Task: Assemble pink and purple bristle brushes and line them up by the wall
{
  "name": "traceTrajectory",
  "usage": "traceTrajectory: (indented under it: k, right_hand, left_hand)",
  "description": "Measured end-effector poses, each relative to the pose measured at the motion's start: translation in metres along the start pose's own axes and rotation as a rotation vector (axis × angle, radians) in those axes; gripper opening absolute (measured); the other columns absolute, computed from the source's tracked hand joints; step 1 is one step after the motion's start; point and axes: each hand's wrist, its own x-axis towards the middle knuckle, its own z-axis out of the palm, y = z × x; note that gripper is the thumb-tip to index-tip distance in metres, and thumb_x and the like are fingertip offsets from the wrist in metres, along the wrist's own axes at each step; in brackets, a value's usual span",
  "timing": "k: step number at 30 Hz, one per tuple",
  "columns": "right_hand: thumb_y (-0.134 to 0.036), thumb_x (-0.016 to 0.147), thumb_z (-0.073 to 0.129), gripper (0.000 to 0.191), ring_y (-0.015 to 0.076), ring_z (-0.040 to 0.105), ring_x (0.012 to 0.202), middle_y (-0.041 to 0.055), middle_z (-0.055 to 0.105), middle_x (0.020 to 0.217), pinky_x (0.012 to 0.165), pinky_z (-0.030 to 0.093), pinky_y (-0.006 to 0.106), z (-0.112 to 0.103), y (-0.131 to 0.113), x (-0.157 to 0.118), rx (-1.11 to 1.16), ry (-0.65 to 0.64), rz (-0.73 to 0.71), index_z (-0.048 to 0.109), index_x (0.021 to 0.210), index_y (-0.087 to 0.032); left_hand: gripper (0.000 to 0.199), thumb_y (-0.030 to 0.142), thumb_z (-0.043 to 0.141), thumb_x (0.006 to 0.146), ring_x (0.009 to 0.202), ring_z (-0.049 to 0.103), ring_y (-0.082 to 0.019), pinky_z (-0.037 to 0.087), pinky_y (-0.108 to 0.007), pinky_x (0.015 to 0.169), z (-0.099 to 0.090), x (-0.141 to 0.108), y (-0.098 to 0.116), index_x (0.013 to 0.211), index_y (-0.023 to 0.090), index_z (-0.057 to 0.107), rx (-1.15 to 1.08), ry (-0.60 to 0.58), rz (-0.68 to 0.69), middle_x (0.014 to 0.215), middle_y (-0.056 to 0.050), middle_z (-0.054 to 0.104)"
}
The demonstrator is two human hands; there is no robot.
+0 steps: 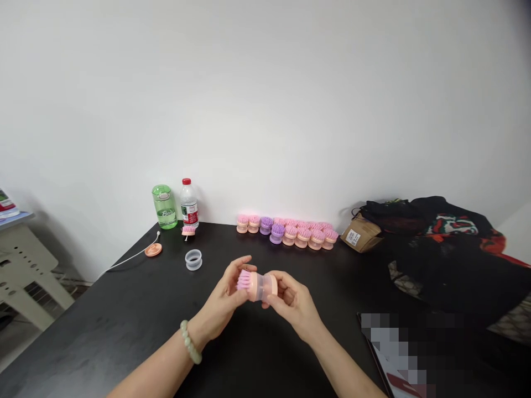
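Observation:
Between my two hands, above the black table, a pink-bristled brush (261, 286) with a clear middle and peach ends lies on its side. My left hand (226, 298) grips its bristle end, thumb in front. Around the peach base at the other end, my right hand (295, 304) closes with thumb and fingers. Farther off on the left lie a clear spool-shaped ring (193, 260), a peach round cap (153, 250) and a separate pink bristle head (188, 231) with a small white stem below it.
Along the wall stand several pink brushes (304, 237) and two purple ones (277, 234). A green bottle (165, 207) and a red-capped water bottle (189, 204) are at back left, near a white cable (128, 258). At right are a brown paper package (362, 233) and dark cloth (440, 265).

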Motion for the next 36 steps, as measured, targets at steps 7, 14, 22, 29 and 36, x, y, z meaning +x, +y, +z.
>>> traceTrajectory:
  k: [7,14,22,29,36]
  right_hand:
    - [-0.032,0.078,0.071,0.026,0.0173,0.066,0.07,0.0027,0.067,0.083,0.068,0.059,0.031,0.0,0.005,-0.001,-0.173,0.062,-0.093,0.065,0.101,-0.02]
    - [-0.052,0.085,0.066,0.037,0.0159,0.064,0.063,0.0021,0.065,0.072,0.059,0.058,0.03,-0.002,0.007,0.001,0.138,0.022,0.113,0.068,0.094,-0.015]
    - [-0.044,0.078,0.076,0.033,0.0169,0.065,0.071,0.0026,0.067,0.082,0.066,0.059,0.032,0.002,0.005,0.0,-0.018,0.039,-0.003,0.067,0.097,-0.018]
    - [-0.065,0.081,0.064,0.052,0.0117,0.058,0.047,0.0011,0.061,0.061,0.042,0.05,0.024,0.005,0.013,0.004,0.217,0.029,0.293,0.062,0.072,-0.014]
    - [-0.054,0.078,0.074,0.042,0.014,0.061,0.061,0.0017,0.064,0.07,0.055,0.054,0.027,0.003,0.008,0.002,0.146,0.039,0.17,0.068,0.09,-0.014]
  left_hand:
    - [0.032,0.04,0.078,0.078,0.08,0.052,-0.015,0.044,-0.027,0.075,0.001,0.004,0.004,0.097,0.018,0.064,0.109,0.076,-0.048,0.086,-0.001,0.058]
    - [0.061,0.031,0.086,0.069,0.121,0.049,-0.029,0.042,-0.038,0.099,-0.006,0.004,0.006,0.124,0.026,0.06,0.164,-0.014,0.155,0.132,-0.01,0.053]
    - [0.035,0.046,0.072,0.081,0.078,0.053,-0.017,0.043,-0.028,0.072,0.0,0.002,0.007,0.101,0.018,0.064,0.329,0.057,0.002,0.086,-0.001,0.059]
    - [0.019,0.028,0.071,0.083,0.108,0.057,-0.028,0.043,-0.04,0.097,-0.001,0.0,0.005,0.102,0.024,0.069,0.666,-0.035,0.333,0.115,-0.011,0.064]
    - [0.057,0.05,0.071,0.081,0.099,0.058,-0.023,0.048,-0.035,0.084,-0.004,0.002,-0.004,0.129,0.025,0.052,0.333,0.07,0.048,0.118,-0.009,0.056]
